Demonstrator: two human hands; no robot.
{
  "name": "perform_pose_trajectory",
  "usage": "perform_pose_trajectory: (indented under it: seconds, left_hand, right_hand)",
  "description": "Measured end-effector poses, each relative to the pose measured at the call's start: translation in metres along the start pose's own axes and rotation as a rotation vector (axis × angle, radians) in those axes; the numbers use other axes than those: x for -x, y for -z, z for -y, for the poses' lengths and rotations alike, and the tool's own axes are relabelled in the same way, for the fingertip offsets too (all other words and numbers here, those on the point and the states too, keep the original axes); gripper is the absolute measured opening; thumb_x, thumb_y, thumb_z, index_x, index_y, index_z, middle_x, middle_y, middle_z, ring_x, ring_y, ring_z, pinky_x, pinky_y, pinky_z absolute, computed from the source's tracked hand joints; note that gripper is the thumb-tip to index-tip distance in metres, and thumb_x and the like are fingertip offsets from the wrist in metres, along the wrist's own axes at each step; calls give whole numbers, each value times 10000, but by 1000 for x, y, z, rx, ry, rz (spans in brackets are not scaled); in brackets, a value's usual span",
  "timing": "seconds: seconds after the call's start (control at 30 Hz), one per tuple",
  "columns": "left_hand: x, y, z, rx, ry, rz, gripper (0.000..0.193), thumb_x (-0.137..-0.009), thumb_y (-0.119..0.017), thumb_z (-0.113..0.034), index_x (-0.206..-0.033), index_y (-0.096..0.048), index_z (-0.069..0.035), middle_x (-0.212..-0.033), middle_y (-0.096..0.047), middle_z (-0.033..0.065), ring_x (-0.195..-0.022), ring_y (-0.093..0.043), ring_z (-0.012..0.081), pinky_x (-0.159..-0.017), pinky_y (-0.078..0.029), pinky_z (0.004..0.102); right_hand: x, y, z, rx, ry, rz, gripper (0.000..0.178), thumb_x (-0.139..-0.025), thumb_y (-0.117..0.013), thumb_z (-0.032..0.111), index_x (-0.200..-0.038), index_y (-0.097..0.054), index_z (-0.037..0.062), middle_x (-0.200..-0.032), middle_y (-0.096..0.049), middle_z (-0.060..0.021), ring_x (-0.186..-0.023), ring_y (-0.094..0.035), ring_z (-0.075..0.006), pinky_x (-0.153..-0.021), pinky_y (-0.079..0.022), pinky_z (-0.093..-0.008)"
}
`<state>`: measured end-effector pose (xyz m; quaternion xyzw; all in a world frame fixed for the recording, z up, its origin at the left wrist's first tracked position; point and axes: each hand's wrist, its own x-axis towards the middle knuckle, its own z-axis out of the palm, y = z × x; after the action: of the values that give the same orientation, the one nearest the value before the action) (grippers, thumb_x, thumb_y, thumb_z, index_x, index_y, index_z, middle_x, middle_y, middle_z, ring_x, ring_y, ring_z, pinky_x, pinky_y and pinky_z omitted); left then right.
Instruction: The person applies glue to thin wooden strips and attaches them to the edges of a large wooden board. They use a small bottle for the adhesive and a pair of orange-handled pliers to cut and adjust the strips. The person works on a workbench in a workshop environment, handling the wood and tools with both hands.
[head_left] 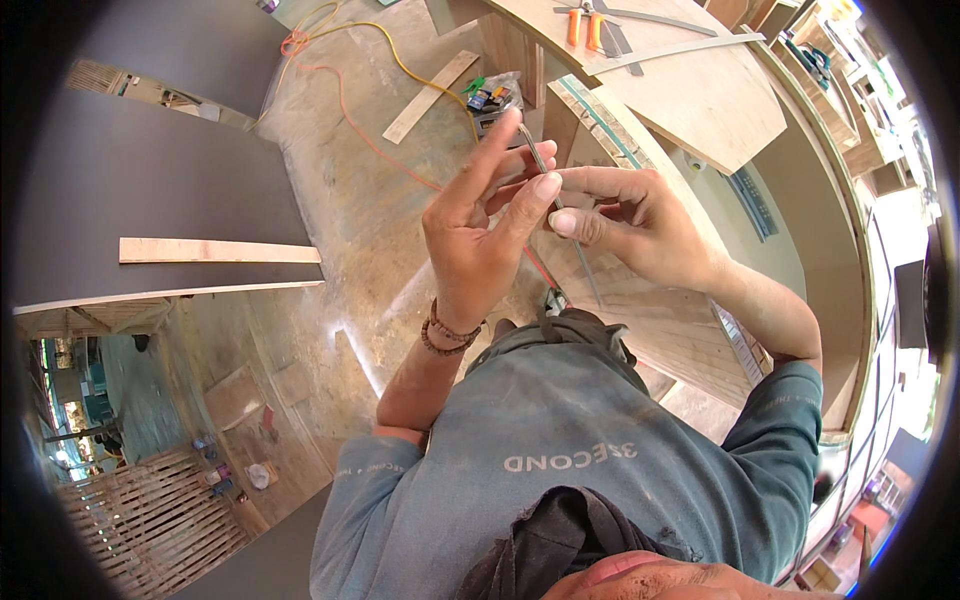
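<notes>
In front of my chest both hands meet on a thin dark metal rod [541,158], held at a slant; its exact kind does not show. My left hand [480,215], with a beaded bracelet at the wrist, steadies it between thumb and fingers. My right hand [635,225] pinches its lower end between thumb and forefinger. A narrow grey strip [588,268] shows below the fingers; whether it joins the rod I cannot tell.
Orange-handled pliers [585,28] and flat metal strips lie on a wooden panel [690,85] ahead. Left stand dark panels [150,180] with a wooden slat [220,250]. A yellow hose [405,62] and an orange cord [358,130] cross the floor near a bag of small items [492,95].
</notes>
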<state>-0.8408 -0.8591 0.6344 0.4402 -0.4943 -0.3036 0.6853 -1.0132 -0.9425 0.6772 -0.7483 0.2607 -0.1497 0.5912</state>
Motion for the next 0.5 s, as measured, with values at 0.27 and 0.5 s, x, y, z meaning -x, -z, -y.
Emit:
perform_pose_trajectory:
  seconds: [0.27, 0.5]
  left_hand:
    - [-5, -10, 7, -46, -29, -12, 534, -903, -765, -7, -1407, -588, 2, -1113, -747, 201, -1040, -725, 197, -861, -617, 329]
    - [-10, -21, 12, -56, -32, 0, 519, -883, -775, 10, -1375, -609, 19, -1106, -751, 199, -1019, -735, 203, -871, -616, 331]
  right_hand:
    - [6, 5, -19, -115, 43, -29, 421, -1006, -696, 264, -1345, -654, 17, -913, -694, -28, -702, -556, -48, -606, -463, -252]
    - [9, 17, -31, -195, 39, -42, 402, -1000, -704, 271, -1311, -682, 18, -855, -710, -24, -556, -519, -37, -496, -432, -242]
